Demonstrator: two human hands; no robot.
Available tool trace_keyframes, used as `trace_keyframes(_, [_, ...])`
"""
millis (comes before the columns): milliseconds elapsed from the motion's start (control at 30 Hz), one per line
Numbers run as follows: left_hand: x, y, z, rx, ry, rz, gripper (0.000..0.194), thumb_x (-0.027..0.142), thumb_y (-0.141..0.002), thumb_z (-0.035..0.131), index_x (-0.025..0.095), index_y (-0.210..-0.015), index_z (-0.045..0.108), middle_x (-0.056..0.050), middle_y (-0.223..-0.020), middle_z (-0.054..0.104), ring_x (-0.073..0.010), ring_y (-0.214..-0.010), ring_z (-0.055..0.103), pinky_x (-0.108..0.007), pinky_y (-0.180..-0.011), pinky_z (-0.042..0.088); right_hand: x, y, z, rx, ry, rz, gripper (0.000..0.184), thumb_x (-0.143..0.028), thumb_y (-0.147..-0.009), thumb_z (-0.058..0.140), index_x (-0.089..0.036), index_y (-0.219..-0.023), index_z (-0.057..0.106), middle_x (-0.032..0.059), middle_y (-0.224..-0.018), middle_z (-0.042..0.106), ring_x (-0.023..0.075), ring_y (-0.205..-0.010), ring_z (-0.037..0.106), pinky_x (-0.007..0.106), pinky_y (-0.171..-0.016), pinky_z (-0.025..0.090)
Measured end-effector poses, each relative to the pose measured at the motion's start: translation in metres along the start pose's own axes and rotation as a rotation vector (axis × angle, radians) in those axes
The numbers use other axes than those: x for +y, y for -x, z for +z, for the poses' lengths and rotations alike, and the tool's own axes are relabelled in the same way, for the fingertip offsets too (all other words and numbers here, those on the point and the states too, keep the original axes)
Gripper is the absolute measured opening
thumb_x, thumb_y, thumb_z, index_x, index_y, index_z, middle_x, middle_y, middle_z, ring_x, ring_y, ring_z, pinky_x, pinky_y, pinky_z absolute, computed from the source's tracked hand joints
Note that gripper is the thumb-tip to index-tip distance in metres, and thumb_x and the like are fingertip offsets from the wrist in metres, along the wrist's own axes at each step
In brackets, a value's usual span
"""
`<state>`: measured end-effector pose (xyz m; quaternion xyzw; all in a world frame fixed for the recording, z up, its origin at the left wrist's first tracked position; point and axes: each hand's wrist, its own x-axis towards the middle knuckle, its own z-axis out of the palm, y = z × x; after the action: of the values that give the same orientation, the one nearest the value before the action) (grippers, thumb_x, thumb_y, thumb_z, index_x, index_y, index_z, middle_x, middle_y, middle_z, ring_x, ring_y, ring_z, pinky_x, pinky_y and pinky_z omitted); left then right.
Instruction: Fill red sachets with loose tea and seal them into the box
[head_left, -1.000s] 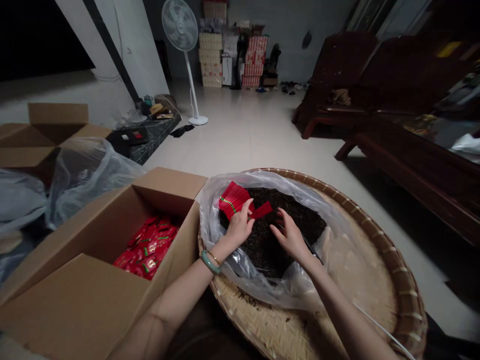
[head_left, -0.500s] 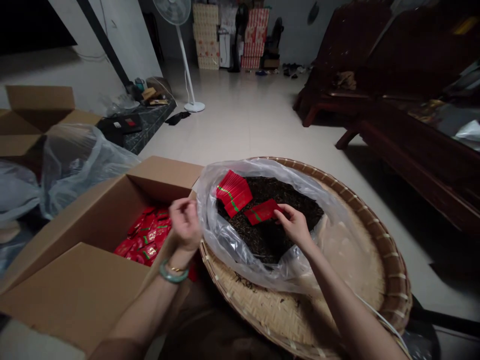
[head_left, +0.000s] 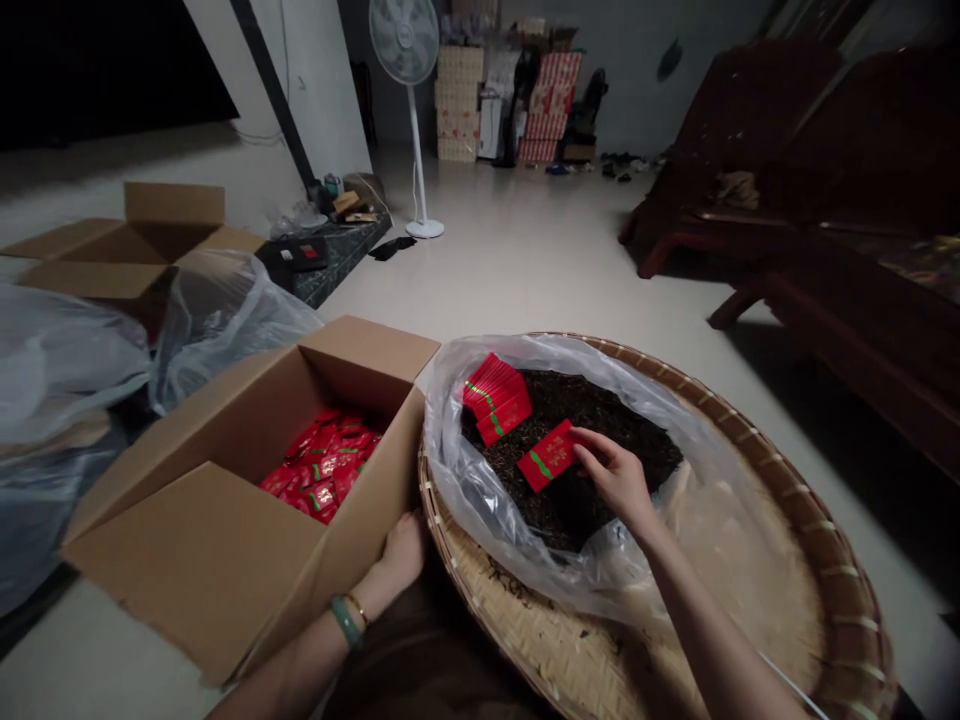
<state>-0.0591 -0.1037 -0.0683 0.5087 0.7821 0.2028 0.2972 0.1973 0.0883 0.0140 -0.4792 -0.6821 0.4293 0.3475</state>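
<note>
My right hand (head_left: pixel 615 475) pinches a flat red packet (head_left: pixel 549 456) with a green band, by its right end. The packet is over dark loose tea leaves (head_left: pixel 600 420) inside a clear plastic bag (head_left: pixel 480 510). A fanned stack of similar red packets (head_left: pixel 499 395) lies on the leaves at the bag's left side. My left hand (head_left: pixel 403 550) is low in the gap between the cardboard box (head_left: pixel 375 525) and the round woven bamboo tray (head_left: pixel 540 640). Its fingers are hidden there. Inside the box lies a heap of red packets (head_left: pixel 326 465).
The bag rests on the tray. Clear plastic bags (head_left: pixel 225 320) and another open cardboard box (head_left: pixel 97 245) are at the left. A white standing fan (head_left: pixel 405 40) is on the floor ahead. Dark wooden furniture (head_left: pixel 825 330) stands at the right.
My left hand has dropped from above the box's right edge into the gap beside the tray. The packet in my right hand has tilted, its printed face now plainer. The view has shifted left.
</note>
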Motion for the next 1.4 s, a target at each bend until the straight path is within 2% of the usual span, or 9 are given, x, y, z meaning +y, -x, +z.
trace_keyframes(100, [-0.014,0.001,-0.034,-0.015,0.025,-0.024,0.031,0.014,-0.065,0.057,0.019,-0.096,0.062,-0.006,-0.077,0.068,-0.0222,-0.075,0.065,-0.031,-0.071,0.048,0.000,0.001,0.000,0.030,-0.030,0.026,0.051,-0.045,-0.076,0.058,-0.019,-0.121,0.056,0.0076,-0.088,0.066,0.0192,-0.065,0.062,0.034,-0.054,0.056])
trace_keyframes(200, [-0.038,0.004,-0.097,0.045,0.087,-0.095,0.036,0.024,-0.063,0.060,0.019,-0.099,0.060,0.000,-0.067,0.064,-0.0169,-0.055,0.059,-0.027,-0.055,0.047,-0.002,-0.001,0.001,0.037,-0.107,0.069,0.052,-0.045,-0.073,0.061,-0.018,-0.117,0.058,0.0080,-0.090,0.067,0.0192,-0.065,0.062,0.034,-0.053,0.057])
trace_keyframes(300, [-0.045,0.001,-0.161,0.339,0.007,-0.096,0.047,0.036,-0.063,0.062,0.017,-0.106,0.058,-0.001,-0.071,0.063,-0.0160,-0.053,0.056,-0.028,-0.053,0.047,-0.004,-0.001,0.004,0.022,-0.200,0.109,0.046,-0.043,-0.070,0.063,-0.018,-0.109,0.063,0.0091,-0.098,0.067,0.0203,-0.071,0.063,0.033,-0.053,0.057])
trace_keyframes(367, [-0.028,-0.006,-0.181,0.547,-0.083,-0.073,0.059,0.042,-0.059,0.068,0.017,-0.111,0.057,-0.003,-0.076,0.063,-0.0170,-0.055,0.055,-0.029,-0.052,0.046,-0.008,0.000,0.007,0.015,-0.236,0.127,0.046,-0.042,-0.070,0.063,-0.018,-0.109,0.064,0.0080,-0.097,0.068,0.0182,-0.066,0.063,0.032,-0.052,0.057])
trace_keyframes(433, [0.006,-0.016,-0.173,0.584,0.022,-0.002,0.058,0.045,-0.063,0.066,0.019,-0.114,0.057,-0.004,-0.079,0.064,-0.0161,-0.056,0.055,-0.028,-0.052,0.048,-0.012,0.002,0.011,0.010,-0.271,0.136,0.046,-0.041,-0.069,0.063,-0.018,-0.110,0.064,0.0068,-0.096,0.068,0.0158,-0.061,0.061,0.031,-0.051,0.056])
trace_keyframes(600, [0.111,-0.044,-0.086,-0.003,0.475,0.322,0.059,0.037,-0.071,0.064,0.017,-0.124,0.049,-0.014,-0.117,0.062,-0.0204,-0.090,0.064,-0.031,-0.073,0.053,-0.023,0.014,0.021,-0.027,-0.382,0.116,0.043,-0.039,-0.069,0.064,-0.019,-0.107,0.066,0.0053,-0.093,0.069,0.0157,-0.065,0.062,0.031,-0.056,0.057])
trace_keyframes(767, [0.160,-0.072,-0.028,-0.374,0.639,0.260,0.056,0.027,-0.067,0.068,0.015,-0.119,0.054,-0.009,-0.093,0.073,-0.0243,-0.083,0.069,-0.036,-0.073,0.055,-0.029,0.027,0.019,0.051,-0.282,-0.025,0.027,-0.032,-0.077,0.058,-0.022,-0.100,0.069,0.0059,-0.097,0.066,0.0171,-0.075,0.064,0.031,-0.063,0.057])
trace_keyframes(1167, [0.158,-0.073,-0.014,-0.119,0.300,0.495,0.024,0.026,-0.075,0.062,0.022,-0.097,0.069,-0.005,-0.096,0.072,-0.0228,-0.086,0.067,-0.034,-0.083,0.050,-0.023,0.026,0.008,0.140,0.500,-0.404,0.008,-0.026,-0.083,0.059,-0.019,-0.081,0.063,0.0088,-0.086,0.055,0.0213,-0.083,0.049,0.033,-0.069,0.045])
trace_keyframes(1400, [0.153,-0.084,-0.018,-0.116,0.572,0.342,0.029,0.031,-0.066,0.070,0.017,-0.091,0.073,-0.006,-0.092,0.073,-0.0239,-0.087,0.067,-0.037,-0.087,0.050,-0.032,0.032,-0.002,0.143,0.250,-0.521,0.009,-0.021,-0.087,0.052,-0.019,-0.085,0.062,0.0047,-0.078,0.063,0.0165,-0.075,0.055,0.030,-0.070,0.047])
